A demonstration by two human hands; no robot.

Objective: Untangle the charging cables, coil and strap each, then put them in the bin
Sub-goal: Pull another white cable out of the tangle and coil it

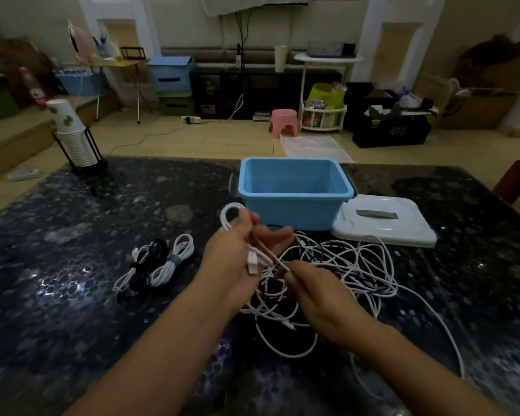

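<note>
A tangle of white and dark charging cables [351, 274] lies on the dark table in front of the blue bin [294, 192], which stands open with nothing visible inside. My left hand [237, 253] holds a white cable, with a loop [230, 214] rising above the fingers and a white plug [252, 261] hanging at the palm. My right hand [315, 295] pinches a strand of the same cable just right of the plug. Three coiled cables [159, 262], two white and one black, lie side by side to the left; one has a green strap.
The bin's white lid [385, 223] lies flat to the right of the bin. A stack of paper cups in a black holder [75, 139] stands at the table's far left corner. A long white cable strand [445, 328] trails toward the near right.
</note>
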